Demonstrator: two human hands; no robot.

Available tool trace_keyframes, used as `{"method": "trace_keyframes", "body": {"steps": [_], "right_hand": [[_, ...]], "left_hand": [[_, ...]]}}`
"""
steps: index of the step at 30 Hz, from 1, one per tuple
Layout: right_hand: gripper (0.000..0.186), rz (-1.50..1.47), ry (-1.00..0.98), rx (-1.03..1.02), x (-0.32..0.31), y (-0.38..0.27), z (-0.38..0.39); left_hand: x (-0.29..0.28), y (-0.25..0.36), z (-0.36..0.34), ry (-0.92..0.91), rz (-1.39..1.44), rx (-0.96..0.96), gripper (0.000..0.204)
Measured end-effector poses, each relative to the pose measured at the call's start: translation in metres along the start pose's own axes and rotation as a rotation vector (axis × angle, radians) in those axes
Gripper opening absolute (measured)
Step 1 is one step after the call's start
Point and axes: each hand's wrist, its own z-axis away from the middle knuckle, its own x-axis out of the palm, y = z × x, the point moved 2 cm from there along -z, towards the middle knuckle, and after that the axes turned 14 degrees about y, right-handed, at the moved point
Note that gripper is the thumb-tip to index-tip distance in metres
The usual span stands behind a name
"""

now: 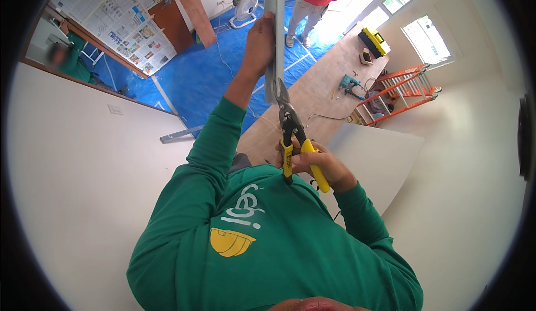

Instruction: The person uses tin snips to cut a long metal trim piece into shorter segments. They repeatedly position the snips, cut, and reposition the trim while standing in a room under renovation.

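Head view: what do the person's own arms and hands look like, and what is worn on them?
Both arms are covered by long green sleeves that end at the wrists. The left hand and right hand are bare, with no gloves. No watch or ring can be made out.

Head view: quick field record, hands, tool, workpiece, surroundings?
left hand: raised, gripping the grey metal strip by its edge
right hand: wrapped round the yellow handles of the tin snips
snips: blades at the strip's lower end
floor: blue tarp
nearby: orange ladder, white fan, power drill on a long board
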Motion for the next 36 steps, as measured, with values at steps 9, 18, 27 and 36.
{"method": "trace_keyframes", "body": {"steps": [9, 18, 27, 36], "right_hand": [[0.048, -0.035, 0.017, -0.013, 0.001, 0.003, -0.004], [0.06, -0.11, 0.049, 0.028, 0.001, 0.018, -0.005], [0.059, -0.126, 0.051, 0.0, 0.021, 0.03, 0.024], [0.024, 0.168, 0.254, -0.155, 0.012, 0.032, -0.007]], "left_hand": [[-0.002, -0.016, 0.006, 0.008, 0.2, -0.097, 0.056], [0.016, -0.028, -0.001, -0.104, 0.175, -0.097, 0.058], [0.042, -0.016, 0.026, -0.225, 0.114, -0.19, 0.065], [0.042, -0.015, 0.008, -0.16, 0.052, -0.164, 0.061]]}}
